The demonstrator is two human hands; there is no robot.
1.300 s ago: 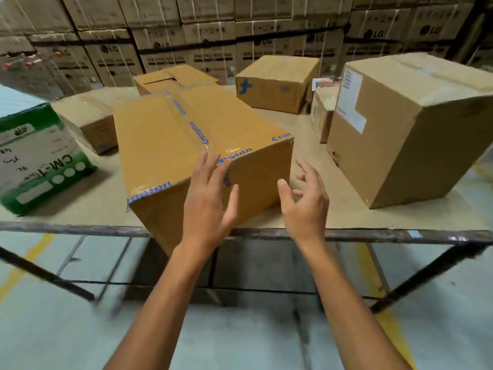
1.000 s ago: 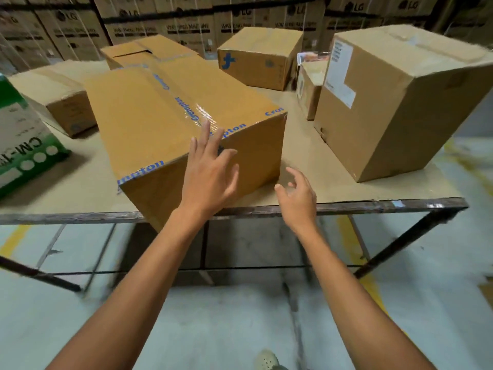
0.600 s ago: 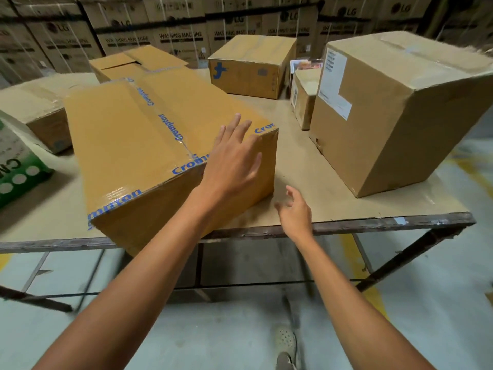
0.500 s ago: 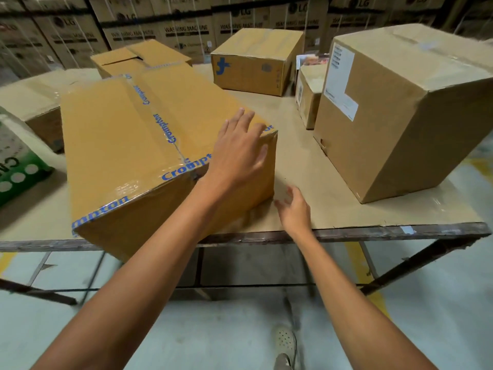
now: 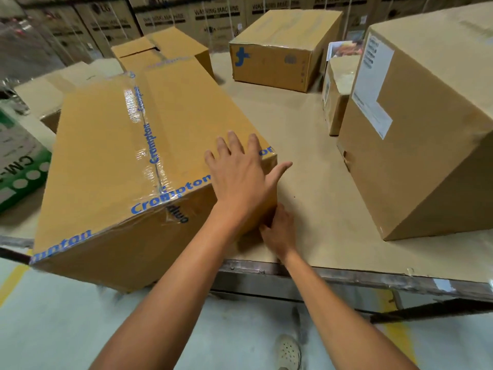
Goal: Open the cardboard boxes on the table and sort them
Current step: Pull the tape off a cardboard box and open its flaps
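My fingers [image 5: 236,145] lie spread and flat on top of the large tan cardboard box sealed with blue-printed clear tape [image 5: 112,156], close to its near right corner, and the thumb sticks out past that corner into the air. That's my left hand [image 5: 240,177], palm down, pressing rather than gripping, with the forearm reaching in from low on the left.

My right hand [image 5: 280,233] is down at the bottom right corner of the same box, where it meets the pale board-topped table with a metal frame [image 5: 306,169]. Its fingers bend in toward the cardboard, but I can't tell whether they hook under the edge or only touch it.

The box sits at the front of the table, angled, with its near end hanging past the table's edge. The tape seam [image 5: 149,145] runs unbroken along the top, so this one is not open yet.

As for progress, I judge we're right at the start. The tall tan box with a white label [image 5: 426,129] on the right looks shut, and so does the tan box with a blue mark [image 5: 280,62] at the back. The small tan box [image 5: 336,102] between them looks shut too. I see nothing sorted, so opening and sorting are all still to do.
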